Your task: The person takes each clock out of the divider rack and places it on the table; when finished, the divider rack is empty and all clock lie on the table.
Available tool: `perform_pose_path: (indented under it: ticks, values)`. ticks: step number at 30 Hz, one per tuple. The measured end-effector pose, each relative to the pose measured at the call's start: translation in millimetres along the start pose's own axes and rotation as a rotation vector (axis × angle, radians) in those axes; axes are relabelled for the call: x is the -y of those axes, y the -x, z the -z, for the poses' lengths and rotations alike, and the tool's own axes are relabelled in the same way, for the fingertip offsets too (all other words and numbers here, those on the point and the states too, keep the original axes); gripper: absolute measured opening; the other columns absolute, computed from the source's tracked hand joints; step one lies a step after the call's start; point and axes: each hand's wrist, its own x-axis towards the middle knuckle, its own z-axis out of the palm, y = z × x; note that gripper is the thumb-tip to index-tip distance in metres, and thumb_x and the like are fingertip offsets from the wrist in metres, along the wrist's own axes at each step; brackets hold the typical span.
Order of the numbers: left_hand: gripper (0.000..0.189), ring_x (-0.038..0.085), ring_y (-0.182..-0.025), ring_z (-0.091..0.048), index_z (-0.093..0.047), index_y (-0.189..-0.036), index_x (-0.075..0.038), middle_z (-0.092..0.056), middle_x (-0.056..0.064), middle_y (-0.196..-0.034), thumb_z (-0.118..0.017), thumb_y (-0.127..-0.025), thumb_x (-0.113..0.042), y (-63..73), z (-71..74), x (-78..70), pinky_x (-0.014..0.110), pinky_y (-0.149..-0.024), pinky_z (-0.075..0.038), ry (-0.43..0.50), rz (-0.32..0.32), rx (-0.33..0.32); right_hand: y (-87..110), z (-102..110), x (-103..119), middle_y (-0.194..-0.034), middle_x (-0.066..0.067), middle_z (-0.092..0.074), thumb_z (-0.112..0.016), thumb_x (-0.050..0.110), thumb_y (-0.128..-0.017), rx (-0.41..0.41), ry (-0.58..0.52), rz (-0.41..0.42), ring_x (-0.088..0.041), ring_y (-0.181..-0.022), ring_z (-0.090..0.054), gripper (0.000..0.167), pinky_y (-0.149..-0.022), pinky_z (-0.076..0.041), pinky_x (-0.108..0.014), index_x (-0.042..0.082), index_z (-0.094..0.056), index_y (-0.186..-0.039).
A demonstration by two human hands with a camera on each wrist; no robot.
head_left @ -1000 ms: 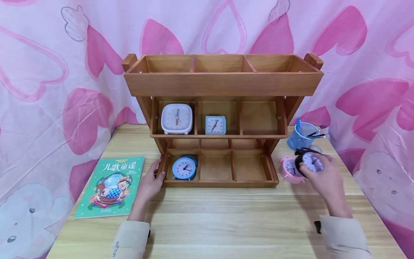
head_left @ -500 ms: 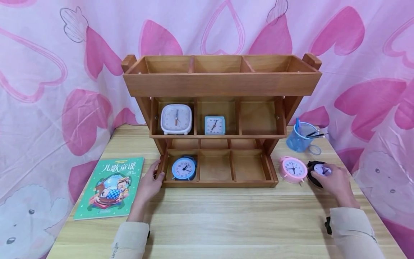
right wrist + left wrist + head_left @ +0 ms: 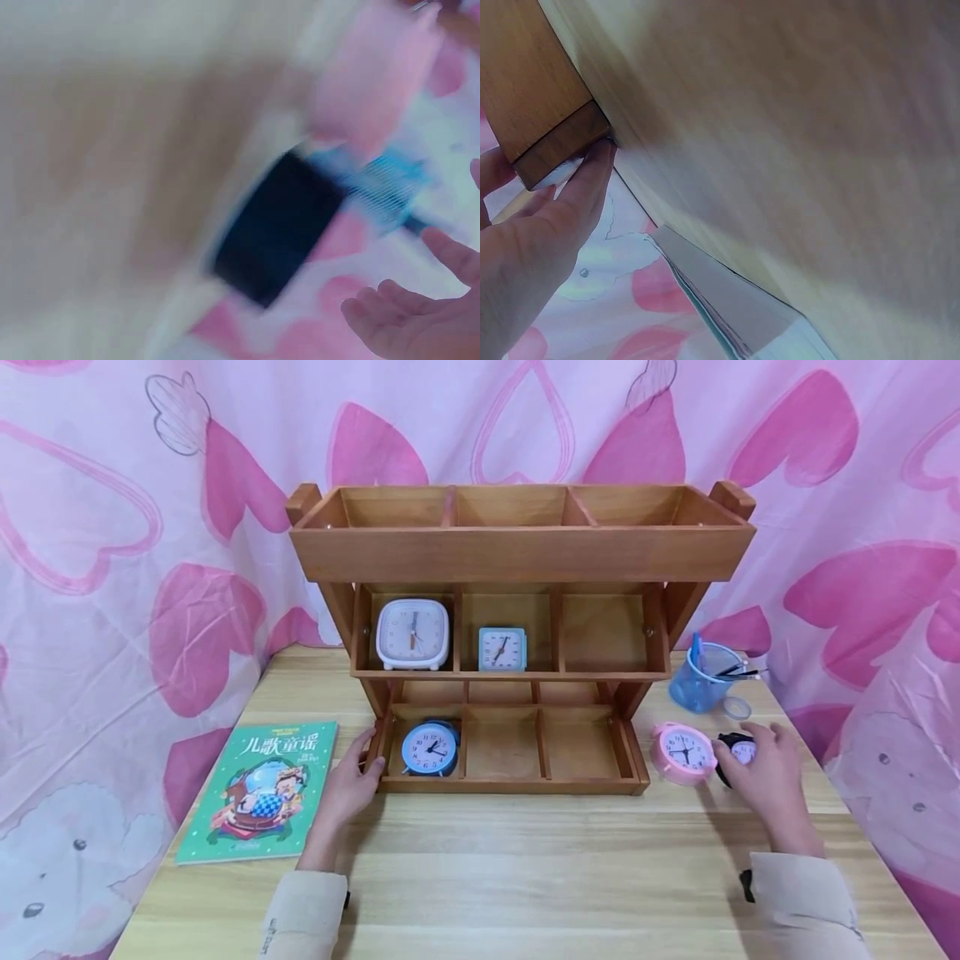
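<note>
A brown wooden three-tier shelf (image 3: 517,556) stands at the back of the table. My left hand (image 3: 349,792) grips its lower left corner, with thumb and fingers on either side of the wood in the left wrist view. At the right, my right hand (image 3: 772,785) hovers with spread fingers over a black alarm clock (image 3: 744,751), partly hiding it. The right wrist view has the hand apart from that clock, palm bare. Just left of it stands a pink twin-bell alarm clock (image 3: 684,755). A blue alarm clock (image 3: 430,749) sits in the bottom left compartment.
On the middle tier are a white clock (image 3: 412,635) and a small teal square clock (image 3: 502,650). A green children's book (image 3: 258,793) lies left. A blue mesh pen cup (image 3: 703,681) and a tape ring (image 3: 737,707) are behind the pink clock.
My right hand carried the black clock rightward from in front of the pink one, set it on the table and let go, its fingers spreading. The left hand stayed on the shelf corner.
</note>
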Motion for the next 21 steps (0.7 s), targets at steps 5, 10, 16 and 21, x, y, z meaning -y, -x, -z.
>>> perform_pose_path:
  ticks: [5,10,16,21]
  values:
    - [0.058,0.045,-0.136,-0.042,-0.02,-0.159,-0.018,-0.037,0.029,-0.152,-0.043,-0.106,-0.023,-0.6,0.0,-0.1,0.057,-0.105,-0.043,0.0,0.002,0.0,10.1,-20,58,-0.141,-0.042,-0.034,-0.067,0.02,-0.089,-0.1,-0.078,0.194,-0.06,-0.129,-0.032,0.051,-0.102,-0.027,-0.074,-0.01,-0.053,-0.128]
    - [0.058,0.044,-0.134,-0.043,-0.022,-0.159,-0.017,-0.039,0.03,-0.15,-0.044,-0.105,-0.021,0.1,0.3,1.7,0.057,-0.104,-0.043,-0.001,-0.004,-0.008,22.0,-61,125,-0.139,-0.035,-0.043,-0.068,0.024,-0.091,-0.012,-0.131,0.326,-0.053,-0.128,-0.04,0.047,-0.103,-0.034,-0.068,-0.004,-0.058,-0.126]
    - [0.058,0.044,-0.135,-0.043,-0.022,-0.159,-0.019,-0.038,0.03,-0.151,-0.044,-0.105,-0.022,0.2,0.9,2.8,0.058,-0.106,-0.041,0.008,0.008,-0.012,40.7,-119,207,-0.145,-0.023,-0.046,-0.065,0.039,-0.093,0.244,-0.114,0.372,-0.043,-0.133,-0.042,0.057,-0.105,-0.04,-0.061,0.009,-0.052,-0.14]
    - [0.058,0.043,-0.136,-0.042,-0.023,-0.158,-0.021,-0.038,0.028,-0.151,-0.045,-0.105,-0.023,-1.0,-0.3,2.5,0.058,-0.107,-0.04,0.01,0.006,-0.015,49.3,-160,256,-0.137,-0.013,-0.055,-0.066,0.041,-0.092,0.331,-0.082,0.448,-0.035,-0.128,-0.048,0.053,-0.107,-0.04,-0.054,0.013,-0.057,-0.135]
